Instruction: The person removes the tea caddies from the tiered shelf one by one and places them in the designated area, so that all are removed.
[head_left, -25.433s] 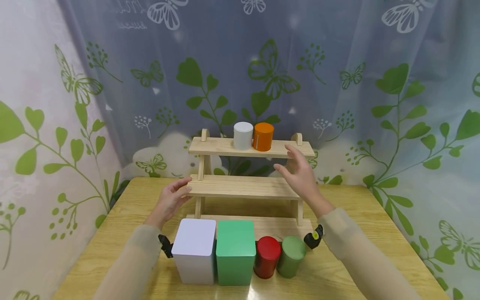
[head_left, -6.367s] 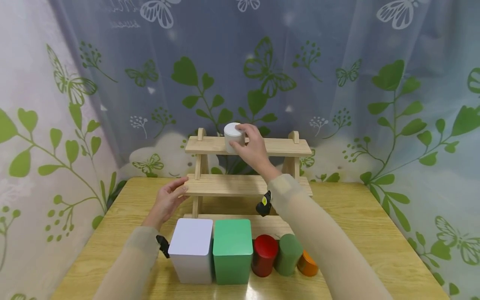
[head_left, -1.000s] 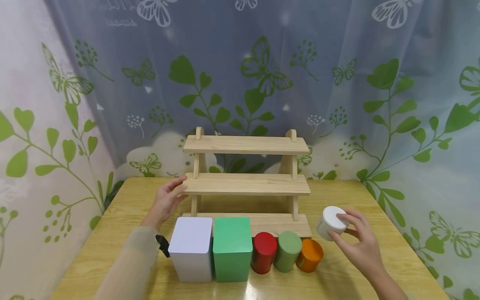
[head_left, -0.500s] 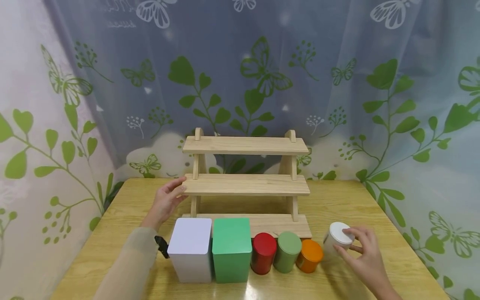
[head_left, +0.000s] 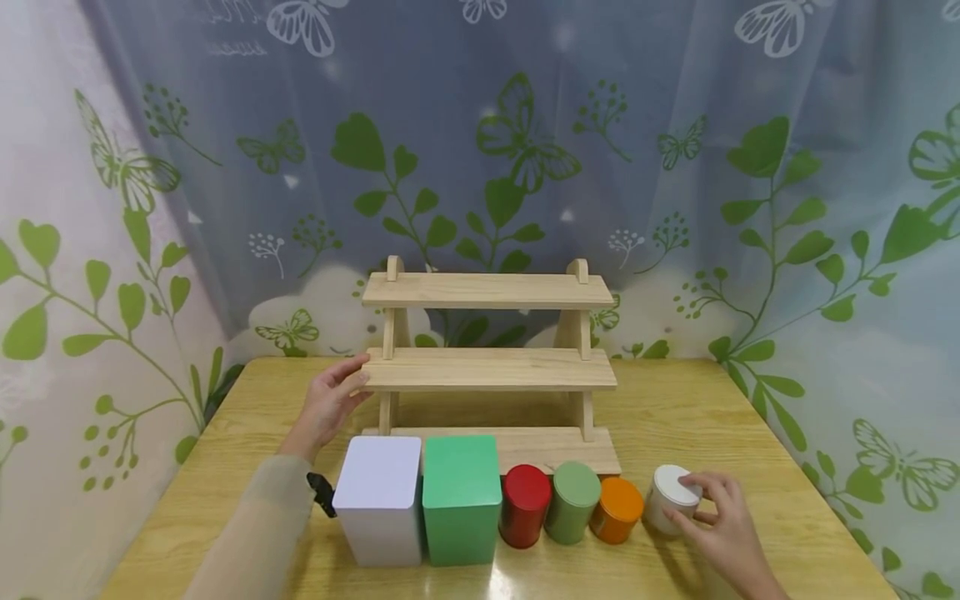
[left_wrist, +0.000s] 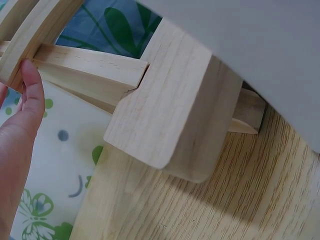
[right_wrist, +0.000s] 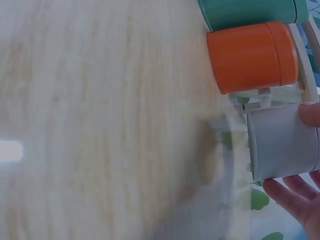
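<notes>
My right hand [head_left: 726, 523] grips a small white canister [head_left: 666, 510] between thumb and fingers, upright and low over the table at the right end of a row. In the right wrist view, thumb and fingers lie on opposite sides of the white canister [right_wrist: 282, 142], beside the orange one [right_wrist: 252, 57]. My left hand [head_left: 330, 407] holds the left end of the middle tier of a three-tier wooden shelf [head_left: 487, 371]; in the left wrist view its fingertips pinch the board's edge [left_wrist: 30, 50]. All three tiers carry nothing.
Before the shelf stand a white box [head_left: 378, 500], a green box [head_left: 461, 500], a red canister [head_left: 525, 507], a light green canister [head_left: 572, 503] and an orange canister [head_left: 617, 511]. A patterned curtain [head_left: 450, 100] closes off the back and sides of the wooden table [head_left: 697, 400].
The orange canister, then the white one, left the top tier for the row's right end. In the last second my right hand lowered the white canister toward the table. The left hand kept its hold.
</notes>
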